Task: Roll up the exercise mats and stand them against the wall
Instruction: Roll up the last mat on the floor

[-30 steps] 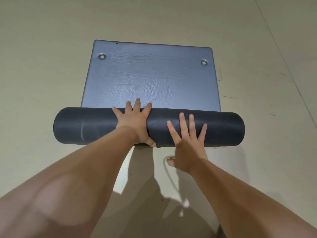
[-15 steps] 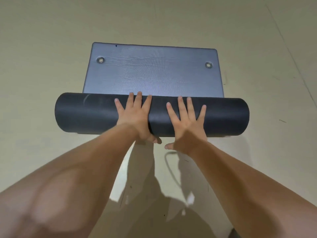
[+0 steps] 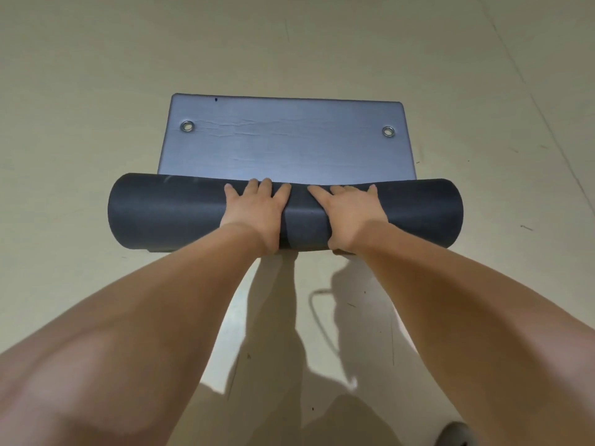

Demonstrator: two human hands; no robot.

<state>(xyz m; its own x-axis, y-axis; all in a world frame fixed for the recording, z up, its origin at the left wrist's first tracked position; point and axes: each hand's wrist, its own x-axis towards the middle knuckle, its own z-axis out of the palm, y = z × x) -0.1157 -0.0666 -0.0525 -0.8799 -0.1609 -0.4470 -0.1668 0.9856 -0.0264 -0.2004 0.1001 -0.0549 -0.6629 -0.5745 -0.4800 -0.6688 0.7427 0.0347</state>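
1. The fingers of the left hand (image 3: 254, 214) lie flat and slightly fanned over the top of the rolled part of the exercise mat (image 3: 286, 212). They grasp nothing and only press down on it.
2. The right hand (image 3: 346, 214) does the same just beside the left, palm down, fingers spread, their tips at the far edge of the roll.
3. The roll sits at mid-frame with its long axis running left to right, across the line of both forearms. Both hands rest near its middle and neither seems nearer than the other.
4. The part of the mat that is not yet rolled (image 3: 286, 140) lies flat directly beyond the fingertips, toward the top of the frame. A metal eyelet (image 3: 187, 126) sits near its far left corner and another eyelet (image 3: 388, 131) near its far right.
5. Judging from this, the coming push goes straight away from the person, and only a short stretch remains.
6. The pale floor (image 3: 80, 123) surrounds the mat. No wall or container shows.
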